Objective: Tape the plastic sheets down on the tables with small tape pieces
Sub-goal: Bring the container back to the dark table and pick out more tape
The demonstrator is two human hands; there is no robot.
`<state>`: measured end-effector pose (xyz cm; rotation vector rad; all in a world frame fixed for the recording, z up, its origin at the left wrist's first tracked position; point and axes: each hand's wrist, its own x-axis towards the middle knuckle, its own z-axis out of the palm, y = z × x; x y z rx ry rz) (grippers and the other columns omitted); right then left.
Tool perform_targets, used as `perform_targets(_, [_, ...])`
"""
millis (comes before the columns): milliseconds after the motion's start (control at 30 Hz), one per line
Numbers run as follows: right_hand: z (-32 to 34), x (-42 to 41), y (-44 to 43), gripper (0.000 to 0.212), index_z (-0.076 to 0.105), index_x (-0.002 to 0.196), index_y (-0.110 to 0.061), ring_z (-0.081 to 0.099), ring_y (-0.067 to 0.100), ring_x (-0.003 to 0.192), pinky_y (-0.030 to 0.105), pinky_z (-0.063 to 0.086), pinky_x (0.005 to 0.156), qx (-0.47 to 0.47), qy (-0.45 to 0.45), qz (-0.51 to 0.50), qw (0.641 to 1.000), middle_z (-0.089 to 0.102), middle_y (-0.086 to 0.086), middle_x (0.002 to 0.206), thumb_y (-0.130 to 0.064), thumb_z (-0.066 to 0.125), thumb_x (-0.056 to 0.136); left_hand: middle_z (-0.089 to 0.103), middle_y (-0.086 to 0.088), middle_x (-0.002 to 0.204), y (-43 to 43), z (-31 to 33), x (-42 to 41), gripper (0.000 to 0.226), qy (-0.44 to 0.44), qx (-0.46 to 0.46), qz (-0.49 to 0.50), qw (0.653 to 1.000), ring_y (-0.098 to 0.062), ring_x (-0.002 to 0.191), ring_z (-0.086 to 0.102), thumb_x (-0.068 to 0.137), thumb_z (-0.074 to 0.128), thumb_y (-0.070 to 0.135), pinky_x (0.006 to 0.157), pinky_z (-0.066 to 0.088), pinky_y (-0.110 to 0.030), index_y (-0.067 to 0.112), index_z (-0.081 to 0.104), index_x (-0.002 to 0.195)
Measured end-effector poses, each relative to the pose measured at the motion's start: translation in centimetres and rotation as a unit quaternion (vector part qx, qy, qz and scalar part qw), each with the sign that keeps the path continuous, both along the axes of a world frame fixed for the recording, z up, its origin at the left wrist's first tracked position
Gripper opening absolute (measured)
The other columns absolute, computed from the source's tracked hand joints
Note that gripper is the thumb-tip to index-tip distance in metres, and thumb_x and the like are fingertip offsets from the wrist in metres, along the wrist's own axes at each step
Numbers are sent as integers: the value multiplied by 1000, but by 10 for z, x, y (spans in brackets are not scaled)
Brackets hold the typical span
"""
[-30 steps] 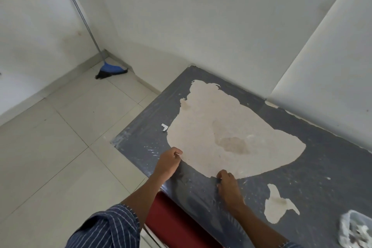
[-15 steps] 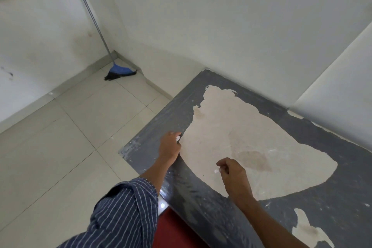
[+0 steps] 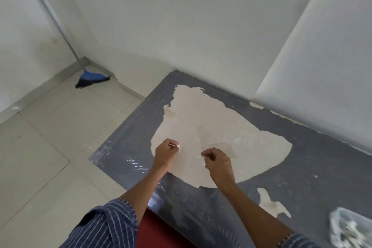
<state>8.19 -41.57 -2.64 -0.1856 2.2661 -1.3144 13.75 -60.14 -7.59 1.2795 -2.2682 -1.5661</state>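
Note:
A grey table (image 3: 314, 169) with a large beige worn patch (image 3: 201, 119) stands against the wall. A clear plastic sheet (image 3: 136, 165) lies over it, showing as glare and wrinkles near the left corner. My left hand (image 3: 164, 154) hovers over the patch's near-left part with its fingers pinched on a small white tape piece (image 3: 178, 146). A little to the right, my right hand (image 3: 218, 164) is pinched on another whitish bit (image 3: 203, 158). Whether the two bits belong to one strip cannot be told.
A blue broom (image 3: 90, 78) leans in the room's corner on the tiled floor (image 3: 50, 147). A clear plastic container (image 3: 350, 227) with white scraps sits at the table's near right. Something red (image 3: 157, 231) shows below the table's front edge. White walls border the table's far side.
Both hands have left the sheet near the table's front edge and come up over the beige patch, closer together. White bits now show at both fingertips.

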Motion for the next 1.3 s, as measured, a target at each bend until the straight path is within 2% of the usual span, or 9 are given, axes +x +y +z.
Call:
perform_targets(200, [31, -21, 90, 25, 70, 89, -20, 61, 11, 74, 17, 46, 63, -17, 6, -85, 996, 69, -5, 91, -3, 53, 86, 65, -15, 71, 132, 29, -40, 5, 50, 233, -80, 968, -25, 65, 57, 84, 63, 5, 64, 49, -36, 0, 65, 84])
perform_targets(300, [37, -30, 152, 26, 70, 89, -18, 59, 10, 70, 17, 44, 61, -7, 10, -126, 992, 68, -3, 86, 0, 52, 84, 62, -18, 73, 202, 48, -57, 6, 63, 345, -93, 932, -24, 65, 58, 91, 62, 0, 67, 51, -35, -4, 65, 88])
perform_targets(500, [39, -43, 284, 21, 67, 79, -20, 60, 14, 59, 21, 48, 55, 25, 14, -196, 980, 69, 2, 72, -1, 60, 85, 65, -21, 76, 335, 55, -85, 14, 20, 376, -199, 905, -23, 62, 63, 92, 64, 2, 64, 56, -29, 2, 61, 78])
perform_targets(633, [31, -46, 354, 19, 65, 77, -19, 59, 16, 55, 19, 46, 47, 51, -2, -218, 975, 67, 2, 67, -3, 61, 86, 69, -10, 71, 405, 47, -96, 13, -12, 345, -241, 907, -16, 59, 66, 91, 67, 4, 68, 60, -30, 7, 62, 79])
perform_targets(767, [21, -46, 411, 24, 67, 85, -16, 61, 18, 66, 28, 50, 60, 82, -21, -232, 969, 67, -1, 72, 4, 54, 86, 70, -14, 79, 459, 45, -101, 9, -34, 238, -282, 929, -20, 62, 66, 88, 66, -3, 75, 60, -40, 6, 64, 88])
perform_targets(1000, [5, -42, 462, 30, 71, 89, -18, 57, 5, 62, 10, 40, 50, 136, 23, -200, 970, 68, -6, 84, -1, 47, 89, 70, 0, 86, 483, 39, -99, 16, -48, 11, -348, 936, -15, 75, 64, 92, 56, 6, 68, 53, -27, 17, 67, 91])
perform_targets(1100, [2, -42, 476, 28, 69, 90, -19, 58, 13, 70, 17, 41, 57, 151, 73, -233, 958, 68, -3, 87, -2, 47, 90, 63, 2, 85, 478, 34, -94, 9, -46, -72, -324, 942, -13, 75, 60, 94, 54, 11, 62, 47, -21, 16, 61, 93])
perform_targets(1200, [-4, -38, 489, 23, 64, 108, -18, 54, 20, 94, 30, 46, 77, 291, 142, -241, 915, 62, 1, 105, -9, 54, 90, 64, -5, 80, 478, 29, -90, 9, -105, -57, -325, 938, -23, 71, 64, 92, 51, 10, 63, 56, -36, 12, 56, 85])
perform_targets(1300, [-9, -38, 497, 24, 55, 115, -15, 58, 21, 91, 38, 53, 80, 277, 45, -258, 924, 60, 5, 110, -10, 47, 92, 63, -2, 87, 483, 27, -88, 5, -118, -35, -302, 945, -24, 77, 70, 96, 51, 14, 66, 62, -38, 17, 54, 94])
